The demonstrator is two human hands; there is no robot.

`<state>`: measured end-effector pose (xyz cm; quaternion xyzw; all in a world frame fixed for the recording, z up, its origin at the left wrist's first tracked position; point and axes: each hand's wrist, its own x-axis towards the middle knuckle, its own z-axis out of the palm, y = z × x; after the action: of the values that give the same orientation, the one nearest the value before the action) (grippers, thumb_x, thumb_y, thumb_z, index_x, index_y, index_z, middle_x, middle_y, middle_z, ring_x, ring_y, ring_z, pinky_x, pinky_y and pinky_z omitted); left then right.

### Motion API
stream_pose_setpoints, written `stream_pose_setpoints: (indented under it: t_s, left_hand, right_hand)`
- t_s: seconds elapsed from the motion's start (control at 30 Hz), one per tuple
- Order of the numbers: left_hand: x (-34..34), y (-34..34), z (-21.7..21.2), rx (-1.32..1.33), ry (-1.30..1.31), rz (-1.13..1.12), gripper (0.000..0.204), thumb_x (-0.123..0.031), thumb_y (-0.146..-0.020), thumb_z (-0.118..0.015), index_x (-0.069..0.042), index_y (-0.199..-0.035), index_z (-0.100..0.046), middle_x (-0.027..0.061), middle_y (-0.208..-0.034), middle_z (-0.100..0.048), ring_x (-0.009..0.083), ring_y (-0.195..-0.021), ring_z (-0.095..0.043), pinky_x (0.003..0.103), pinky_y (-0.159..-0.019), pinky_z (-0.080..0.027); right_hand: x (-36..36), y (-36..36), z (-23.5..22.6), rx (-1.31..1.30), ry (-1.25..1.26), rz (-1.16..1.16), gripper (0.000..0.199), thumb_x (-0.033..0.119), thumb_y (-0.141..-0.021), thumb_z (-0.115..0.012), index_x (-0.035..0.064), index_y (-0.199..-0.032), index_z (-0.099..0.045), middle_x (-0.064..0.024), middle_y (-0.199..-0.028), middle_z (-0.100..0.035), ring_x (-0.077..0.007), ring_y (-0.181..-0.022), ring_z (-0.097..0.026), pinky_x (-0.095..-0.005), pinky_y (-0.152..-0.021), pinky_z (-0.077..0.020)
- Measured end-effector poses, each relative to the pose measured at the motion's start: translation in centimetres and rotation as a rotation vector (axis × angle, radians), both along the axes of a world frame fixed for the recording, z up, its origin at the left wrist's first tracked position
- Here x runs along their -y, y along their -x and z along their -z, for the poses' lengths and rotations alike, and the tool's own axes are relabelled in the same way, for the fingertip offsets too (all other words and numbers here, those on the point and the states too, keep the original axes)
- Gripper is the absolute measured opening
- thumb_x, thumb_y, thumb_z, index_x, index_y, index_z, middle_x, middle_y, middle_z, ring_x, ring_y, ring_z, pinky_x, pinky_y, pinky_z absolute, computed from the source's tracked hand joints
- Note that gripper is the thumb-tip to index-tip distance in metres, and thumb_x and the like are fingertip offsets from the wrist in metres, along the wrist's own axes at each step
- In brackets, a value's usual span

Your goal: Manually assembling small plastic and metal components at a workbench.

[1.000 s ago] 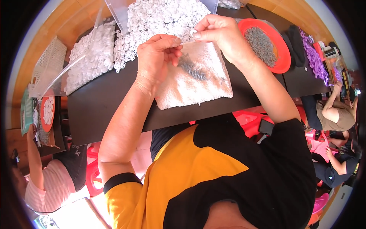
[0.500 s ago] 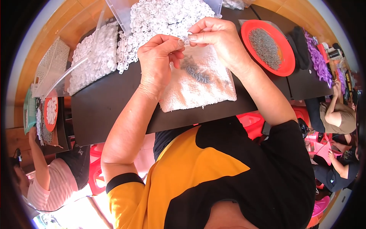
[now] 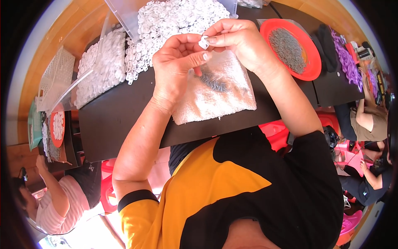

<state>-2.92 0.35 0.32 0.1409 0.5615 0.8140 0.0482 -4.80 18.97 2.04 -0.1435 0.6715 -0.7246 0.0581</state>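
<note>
My right hand (image 3: 244, 45) pinches a small white plastic piece (image 3: 203, 42), roundish with a hole, between thumb and forefinger. My left hand (image 3: 176, 62) is right beside it, thumb spread away from the fingers; its fingertips come close to the piece, and whether they touch it I cannot tell. Below both hands lies a pale, fluffy cloth (image 3: 211, 108) on the dark table. A small heap of thin grey metal pieces (image 3: 215, 83) rests on the cloth, partly hidden by my left hand.
Loose white pieces (image 3: 174, 20) spill from a clear bin ahead. Another pile of white pieces (image 3: 101, 62) lies left. At right are a red plate (image 3: 313, 70) of grey metal pieces and purple parts (image 3: 346, 62). Other people (image 3: 66, 199) sit at both sides.
My left thumb has opened away from the white piece, which both hands were pinching before. The piece now stays in my right fingers and shows more fully.
</note>
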Motion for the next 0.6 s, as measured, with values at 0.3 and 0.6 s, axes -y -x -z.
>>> stream_pose_setpoints:
  t_s: [0.3,0.6]
  left_hand:
    - [-0.19,-0.44,-0.26,-0.139,0.214,-0.003,0.034,0.005,-0.074,-0.077,-0.001,-0.104,-0.062,0.0017,-0.086,-0.063,0.0067,-0.074,-0.057,0.02,-0.061,-0.049]
    - [-0.02,-0.97,-0.24,-0.228,0.237,-0.037,0.03,0.011,-0.076,-0.073,0.002,-0.103,-0.061,0.0055,-0.088,-0.065,0.0087,-0.078,-0.06,0.023,-0.071,-0.053]
  right_hand:
    - [-0.56,-0.64,-0.43,0.183,0.041,-0.101,0.016,0.007,-0.08,-0.069,-0.0032,-0.092,-0.069,-0.0087,-0.082,-0.068,-0.0155,-0.075,-0.065,-0.0263,-0.069,-0.05]
    - [-0.82,-0.86,-0.69,0.266,0.024,-0.168,0.018,0.015,-0.085,-0.069,-0.0014,-0.091,-0.069,-0.0066,-0.077,-0.067,-0.014,-0.07,-0.065,-0.024,-0.064,-0.0477]
